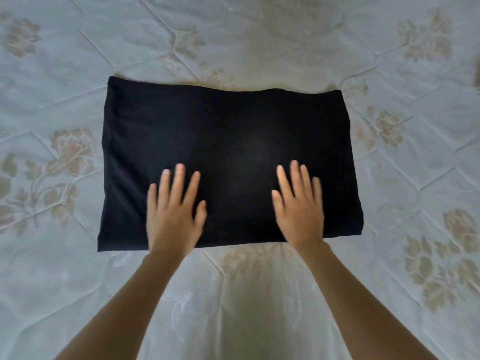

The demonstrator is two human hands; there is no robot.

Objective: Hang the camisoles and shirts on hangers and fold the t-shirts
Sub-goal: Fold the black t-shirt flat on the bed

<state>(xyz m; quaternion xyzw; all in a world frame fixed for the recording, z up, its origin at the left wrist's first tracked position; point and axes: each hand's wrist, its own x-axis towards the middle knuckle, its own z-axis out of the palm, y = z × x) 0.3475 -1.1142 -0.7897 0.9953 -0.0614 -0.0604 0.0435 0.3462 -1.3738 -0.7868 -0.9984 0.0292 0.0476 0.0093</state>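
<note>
The black t-shirt [223, 162], a dark soft-knit cloth folded into a wide flat rectangle, lies in the middle of the bed, its long edges running left to right and its near edge just ahead of the person's wrists. No sleeves or neckline show; the top surface is smooth, with a faint seam line down its left side and a slightly thicker, rounded fold at the near right corner.

The left hand [174, 214] rests palm down on the near left part of the cloth, fingers straight and spread, thumb pointing inward; its grip is fully open and has hold of nothing. The right hand [298, 209] lies the same way on the near right part, fingers straight and close together, grip likewise open and holding nothing. Both hands are a little blurred. The two are well apart, with bare black cloth between them, and both bare forearms reach in from the bottom edge.

Under everything spreads the pale quilted bedspread [259, 307], white-grey with beige flower patterns and stitched diagonal lines
</note>
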